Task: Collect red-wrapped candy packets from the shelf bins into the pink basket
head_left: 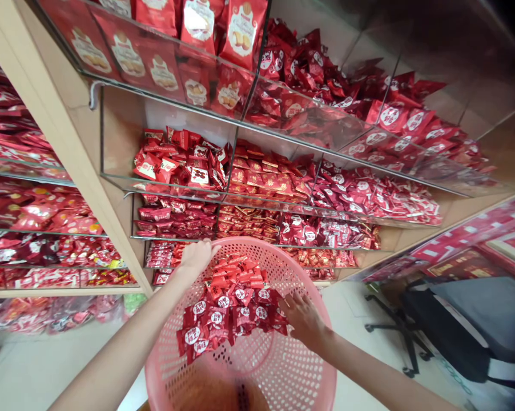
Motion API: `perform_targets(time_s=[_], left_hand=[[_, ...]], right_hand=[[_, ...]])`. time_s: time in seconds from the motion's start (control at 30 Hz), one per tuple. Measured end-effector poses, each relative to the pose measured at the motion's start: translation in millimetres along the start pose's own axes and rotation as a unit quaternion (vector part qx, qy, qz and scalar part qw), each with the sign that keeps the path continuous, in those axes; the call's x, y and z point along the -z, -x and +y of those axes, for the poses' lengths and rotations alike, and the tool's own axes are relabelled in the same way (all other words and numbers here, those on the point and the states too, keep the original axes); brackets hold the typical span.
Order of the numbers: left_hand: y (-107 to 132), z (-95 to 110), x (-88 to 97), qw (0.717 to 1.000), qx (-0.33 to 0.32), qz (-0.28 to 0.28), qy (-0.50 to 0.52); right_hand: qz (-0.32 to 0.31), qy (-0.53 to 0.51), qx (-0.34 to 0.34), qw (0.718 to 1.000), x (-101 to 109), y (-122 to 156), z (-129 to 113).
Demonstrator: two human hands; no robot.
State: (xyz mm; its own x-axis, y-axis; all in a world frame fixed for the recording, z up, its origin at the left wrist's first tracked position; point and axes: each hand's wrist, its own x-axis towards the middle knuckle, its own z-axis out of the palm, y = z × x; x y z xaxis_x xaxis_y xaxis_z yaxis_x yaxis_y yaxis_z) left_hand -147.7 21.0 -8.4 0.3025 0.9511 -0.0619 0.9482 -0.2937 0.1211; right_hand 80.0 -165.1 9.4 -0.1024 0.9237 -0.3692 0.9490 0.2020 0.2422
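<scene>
A pink perforated plastic basket (302,371) is tilted below the shelves. My left hand (197,260) is closed over its far rim, thumb pointing right. Inside lie red candy packets (217,318) with round white labels, and beyond them plainer, brighter red packets (236,271). My right hand (305,321) reaches in from the right, fingers stretched out against the right edge of the heap. No packet is visibly gripped in it.
Shelves with clear dividers (236,154) hold many red wrapped sweets and larger red bags (242,34). A second shelf unit (39,211) stands at the left, with plastic-bagged goods (64,314) beneath. A dark wheeled office chair (450,325) is at the right.
</scene>
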Motion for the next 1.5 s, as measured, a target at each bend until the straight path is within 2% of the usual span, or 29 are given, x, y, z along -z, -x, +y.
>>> perform_targets(time_s=[0.1,0.17,0.27,0.33,0.37,0.43,0.53,0.77,0.97,1.03,1.13,1.2,1.3,1.37,1.43,1.5], left_hand=[[0.3,0.4,0.3,1.000,0.003,-0.009,-0.002],[0.5,0.7,0.8,1.000,0.004,-0.013,-0.003],[0.5,0.9,1.5,1.000,0.005,-0.013,-0.001],[0.3,0.6,1.4,1.000,0.002,-0.010,0.004],[0.2,0.3,1.2,1.000,-0.001,-0.009,0.006],[-0.1,-0.3,0.5,1.000,-0.005,-0.007,0.009],[-0.3,-0.9,-0.7,1.000,-0.003,-0.008,0.009],[-0.6,-0.6,-1.9,1.000,-0.001,-0.003,0.007],[0.2,-0.8,-1.7,1.000,0.003,0.003,0.007],[0.9,-1.3,-1.6,1.000,0.002,0.009,0.008],[1.3,-2.9,-2.7,1.000,-0.005,0.023,0.009],[0.9,-4.3,-4.3,0.999,-0.007,0.029,0.013],[-0.2,-6.3,-6.8,0.999,-0.008,0.041,0.018],[-0.8,-7.2,-7.8,0.999,-0.007,0.037,0.023],[-1.0,-7.8,-8.4,0.999,-0.006,0.048,0.019],[-1.0,-8.2,-9.0,0.999,-0.002,0.049,0.019]], right_hand=[[-0.025,-0.038,0.008,0.999,18.4,6.9,-0.8],[-0.072,-0.091,0.051,0.992,22.5,8.3,-2.8],[-0.205,-0.165,0.165,0.950,10.9,3.7,-6.8],[-0.254,-0.173,0.205,0.929,-3.5,-1.9,-8.3],[-0.247,-0.171,0.204,0.932,-10.4,-4.6,-8.4],[-0.195,-0.178,0.180,0.948,-21.2,-8.6,-7.3],[-0.145,-0.198,0.157,0.956,-26.1,-9.8,-5.1],[-0.213,-0.211,0.198,0.933,-5.8,-6.7,-4.7],[-0.176,-0.202,0.159,0.950,-9.2,-7.2,-2.4],[-0.192,-0.207,0.169,0.944,-5.0,-6.7,-0.7],[-0.206,-0.234,0.190,0.931,25.0,-6.2,6.8],[-0.163,-0.253,0.192,0.934,61.8,-4.8,14.9],[-0.006,-0.285,0.166,0.944,131.1,1.1,27.4],[0.119,-0.299,0.140,0.936,178.2,7.3,35.2],[0.241,-0.290,0.113,0.919,222.0,13.3,44.6],[0.364,-0.266,0.083,0.889,261.5,16.6,57.8]])
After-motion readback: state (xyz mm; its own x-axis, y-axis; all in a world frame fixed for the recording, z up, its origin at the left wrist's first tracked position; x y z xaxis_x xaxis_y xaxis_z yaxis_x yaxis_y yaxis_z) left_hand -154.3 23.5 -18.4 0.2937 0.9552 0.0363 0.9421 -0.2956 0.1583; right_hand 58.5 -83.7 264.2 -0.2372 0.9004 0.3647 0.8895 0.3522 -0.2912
